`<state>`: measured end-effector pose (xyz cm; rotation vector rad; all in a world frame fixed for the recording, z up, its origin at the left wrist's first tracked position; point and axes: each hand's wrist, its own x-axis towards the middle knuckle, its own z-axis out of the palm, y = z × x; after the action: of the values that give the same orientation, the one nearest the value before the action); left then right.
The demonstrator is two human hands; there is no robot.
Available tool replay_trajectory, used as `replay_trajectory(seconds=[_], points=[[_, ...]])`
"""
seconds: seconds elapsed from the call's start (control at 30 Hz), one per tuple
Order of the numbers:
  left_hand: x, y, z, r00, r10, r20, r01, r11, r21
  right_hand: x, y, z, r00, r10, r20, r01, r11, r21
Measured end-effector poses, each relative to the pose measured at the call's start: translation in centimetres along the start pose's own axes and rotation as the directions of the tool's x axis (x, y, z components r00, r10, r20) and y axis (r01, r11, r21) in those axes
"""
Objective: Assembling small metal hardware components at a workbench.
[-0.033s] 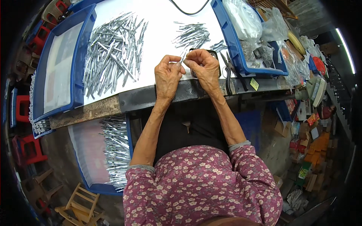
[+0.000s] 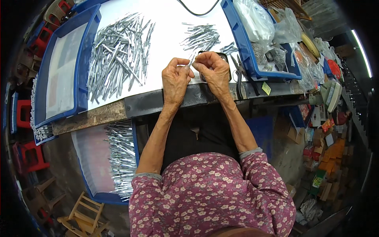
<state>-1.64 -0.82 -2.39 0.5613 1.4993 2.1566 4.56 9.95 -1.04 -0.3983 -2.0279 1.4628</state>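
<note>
Over the near edge of the white-topped table, my left hand [image 2: 176, 83] pinches a thin silver metal strip [image 2: 192, 59] between thumb and fingers. Close beside it, my right hand [image 2: 215, 73] is closed in a pinch by the strip; whatever its fingertips hold is too small to make out. Partly behind my right hand lies a small black-rimmed tray [image 2: 225, 58]. To my left spreads a large heap of similar silver strips [image 2: 118, 59]. A smaller heap [image 2: 202, 36] lies beyond my hands.
Black-handled pliers [image 2: 239, 81] lie right of my hand. A blue tray [image 2: 246, 51] with plastic bags stands at the right, another blue tray [image 2: 81, 75] at the left. Below the table a blue bin [image 2: 103, 197] holds more strips. A wooden stool [image 2: 85, 213] stands at lower left.
</note>
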Motion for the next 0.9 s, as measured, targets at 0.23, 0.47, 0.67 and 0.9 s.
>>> replay_trajectory(seconds=[0.23,0.47,0.67,0.9], points=[[0.1,0.1,-0.2,1.000,-0.007,0.014,0.008,0.997,-0.082,0.0,0.0,0.1,0.999,-0.040,-0.012,0.039,0.997,-0.063],[0.2,0.6,-0.9,0.988,-0.109,0.110,0.138,0.941,-0.308,0.6,-0.1,-0.6,0.996,-0.077,0.041,0.077,0.997,-0.009],[0.2,1.0,-0.9,0.979,-0.137,0.149,0.184,0.910,-0.372,1.6,-0.6,-1.6,0.979,0.036,0.201,-0.075,0.978,0.193],[-0.2,0.2,0.0,0.996,0.041,-0.084,-0.045,0.998,-0.040,1.7,-0.4,0.1,0.983,0.081,0.166,-0.117,0.968,0.223]])
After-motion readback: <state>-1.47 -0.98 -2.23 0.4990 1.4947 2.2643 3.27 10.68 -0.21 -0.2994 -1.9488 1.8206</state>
